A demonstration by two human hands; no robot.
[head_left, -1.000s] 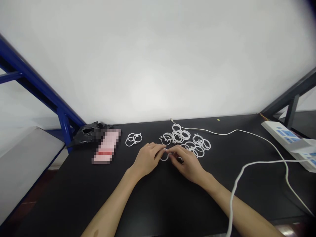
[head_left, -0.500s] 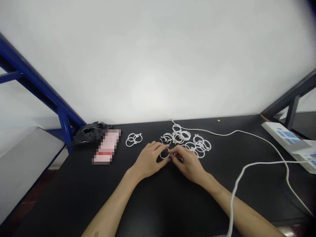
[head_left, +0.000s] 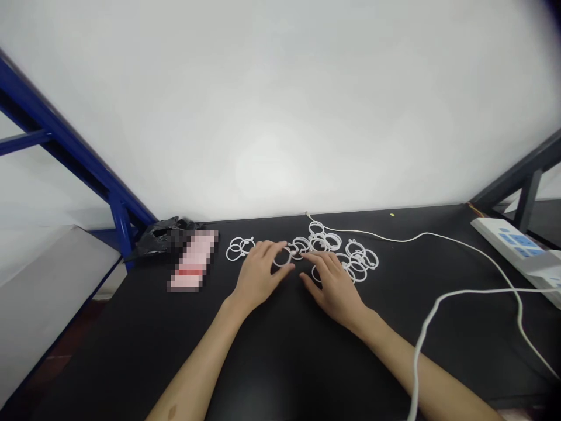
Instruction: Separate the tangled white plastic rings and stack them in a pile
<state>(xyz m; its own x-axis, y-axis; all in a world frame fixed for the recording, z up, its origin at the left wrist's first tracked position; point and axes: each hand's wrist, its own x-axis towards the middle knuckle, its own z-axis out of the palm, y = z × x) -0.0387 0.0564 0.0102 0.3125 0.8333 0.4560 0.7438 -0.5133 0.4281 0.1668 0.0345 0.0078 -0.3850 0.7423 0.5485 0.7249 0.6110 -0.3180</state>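
Observation:
My left hand (head_left: 258,273) is curled around a white curtain ring (head_left: 283,266), gripping it between thumb and fingers just above the black table. To its right, my right hand (head_left: 336,286) has its thumb and index finger apart, with nothing between them. Its fingertips are close to the held ring and to a loose pile of white curtain rings (head_left: 333,248), some of which it partly covers. Small eyelets stick out from several rings. Left of my left hand lies a small group of similar rings (head_left: 234,259), overlapping one another.
On the left are a crumpled black plastic bag (head_left: 153,241) and a pixelated pink item (head_left: 191,260). A white cable (head_left: 432,310) crosses over my right forearm. A white box with blue markings (head_left: 511,238) stands at the right. A white wall (head_left: 272,117) backs the black table (head_left: 267,356).
My right fingers have let go of the ring and opened. My left hand has shifted slightly left and away, with the ring in it. The camera view has moved a little.

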